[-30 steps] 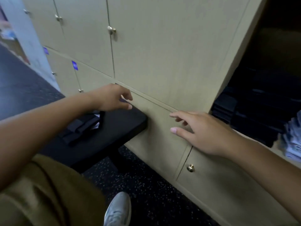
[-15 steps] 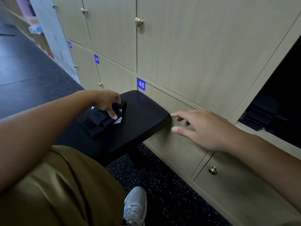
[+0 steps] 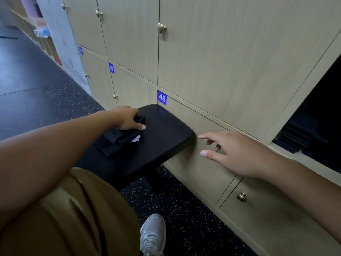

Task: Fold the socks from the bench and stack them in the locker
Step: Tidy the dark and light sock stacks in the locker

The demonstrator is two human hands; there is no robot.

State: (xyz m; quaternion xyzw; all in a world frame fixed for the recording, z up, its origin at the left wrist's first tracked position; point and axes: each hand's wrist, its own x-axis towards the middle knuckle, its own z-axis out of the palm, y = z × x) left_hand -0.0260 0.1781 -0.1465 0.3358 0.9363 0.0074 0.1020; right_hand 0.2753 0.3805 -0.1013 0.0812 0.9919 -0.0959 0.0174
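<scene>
Black bench [image 3: 166, 137] is the landmark here. Pile of black socks [image 3: 118, 141] lies on the bench top, twd its left/near part, w/ a bit of white tag or paper [image 3: 137, 139] poking out at the pile's right edge. Left hand [image 3: 127, 118] is on top of the pile's far end — fingers curled down over a fold of sock, thumb tip flat on the fabric; looks like a grip on the top sock, though the fingertips are mostly hidden.

Right hand [image 3: 232, 154] hangs in the air just right of the bench's end, in front of the lower locker door, fingers spread and relaxed, holding nothing, not touching bench or door.

Open locker [image 3: 313, 126] is well right of the bench — dark inside, w/ a stack of black folded items [image 3: 297, 139] on its floor. Blue label "48" [image 3: 162, 97] sits on the door just behind the bench's far edge. Grey sneaker [image 3: 153, 235] on speckled floor below the bench, near side.
</scene>
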